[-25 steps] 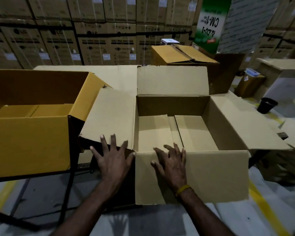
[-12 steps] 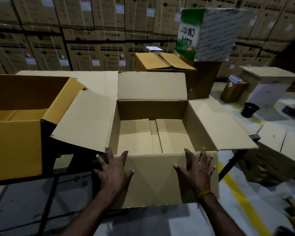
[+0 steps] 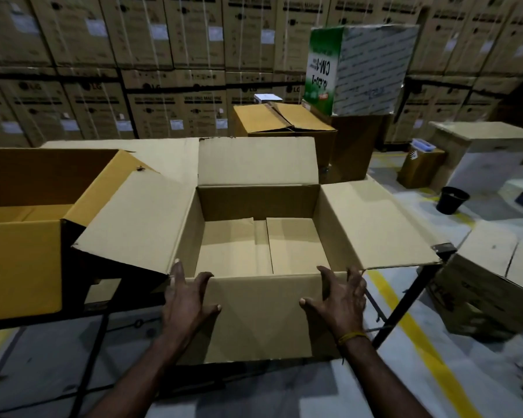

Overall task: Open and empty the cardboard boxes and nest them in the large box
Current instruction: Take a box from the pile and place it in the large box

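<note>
open brown box [image 3: 255, 321] on the table's near edge, yellow box [image 3: 18, 260] to its left.
left hand [image 3: 187, 300] and right hand [image 3: 341, 300], fingers spread and relaxed, press flat on its hanging front flap, one at each side.

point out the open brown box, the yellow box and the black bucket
open brown box [image 3: 255, 315], head view, on its near flap
yellow box [image 3: 18, 267], head view, on its near wall
black bucket [image 3: 452, 202], head view, on its side wall
</note>
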Available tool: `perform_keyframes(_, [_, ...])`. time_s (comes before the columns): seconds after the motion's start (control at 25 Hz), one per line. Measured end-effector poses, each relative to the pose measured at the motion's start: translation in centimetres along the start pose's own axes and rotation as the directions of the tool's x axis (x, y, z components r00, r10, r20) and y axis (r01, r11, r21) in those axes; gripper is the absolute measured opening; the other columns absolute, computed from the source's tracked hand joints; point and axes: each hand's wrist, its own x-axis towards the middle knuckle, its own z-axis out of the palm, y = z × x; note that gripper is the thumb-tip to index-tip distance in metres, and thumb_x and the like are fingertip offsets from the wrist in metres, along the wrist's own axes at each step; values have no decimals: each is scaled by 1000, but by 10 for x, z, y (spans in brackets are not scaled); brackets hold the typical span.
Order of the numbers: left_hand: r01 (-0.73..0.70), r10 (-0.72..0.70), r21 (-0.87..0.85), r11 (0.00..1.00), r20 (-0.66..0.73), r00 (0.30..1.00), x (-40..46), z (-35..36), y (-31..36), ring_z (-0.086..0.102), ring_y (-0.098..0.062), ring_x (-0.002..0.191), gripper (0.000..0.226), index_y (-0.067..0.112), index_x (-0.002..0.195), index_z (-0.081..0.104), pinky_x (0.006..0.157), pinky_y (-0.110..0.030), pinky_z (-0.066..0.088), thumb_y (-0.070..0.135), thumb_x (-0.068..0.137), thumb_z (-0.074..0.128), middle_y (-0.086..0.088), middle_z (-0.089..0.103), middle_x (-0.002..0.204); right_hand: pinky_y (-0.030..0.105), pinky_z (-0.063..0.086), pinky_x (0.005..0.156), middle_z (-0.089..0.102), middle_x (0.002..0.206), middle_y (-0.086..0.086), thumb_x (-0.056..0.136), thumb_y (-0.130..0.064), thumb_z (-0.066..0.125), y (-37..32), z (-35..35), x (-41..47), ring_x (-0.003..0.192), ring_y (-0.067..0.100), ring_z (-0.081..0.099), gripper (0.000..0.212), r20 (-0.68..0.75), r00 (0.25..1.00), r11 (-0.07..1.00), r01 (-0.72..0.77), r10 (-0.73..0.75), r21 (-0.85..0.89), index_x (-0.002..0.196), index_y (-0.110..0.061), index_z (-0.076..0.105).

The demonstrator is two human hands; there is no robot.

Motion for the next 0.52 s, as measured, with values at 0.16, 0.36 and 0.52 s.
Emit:
perform_keyframes(0.16, [5,-10,-55,998,-93,996,-11,11,7,28,-45,139,65,38,131,52,106,-52,40,43,74,81,-8,5,162,52,45,98,26,135,7,55,-57,86,6,-3,8,125,38,32,71,-56,998,1000,9,-9,16,118,-43,58])
perform_keyframes(0.36, [20,-41,-90,996,-248,968,-27,10,37,28,-41,137,58,38,129,54,93,-55,48,37,77,79,2,16,161,52,43,97,30,130,9,54,-47,92,18,-12,18,120,40,36,60,-203,977,991,85,-64,100,106,-31,65])
perform_keyframes(0.52, [12,-54,-128,992,-333,941,-31,6,52,29,-39,136,58,36,127,56,90,-55,50,35,75,81,5,26,156,52,43,95,34,131,13,54,-45,93,19,-30,20,120,41,36,58,-296,952,984,120,-77,129,103,-26,67])
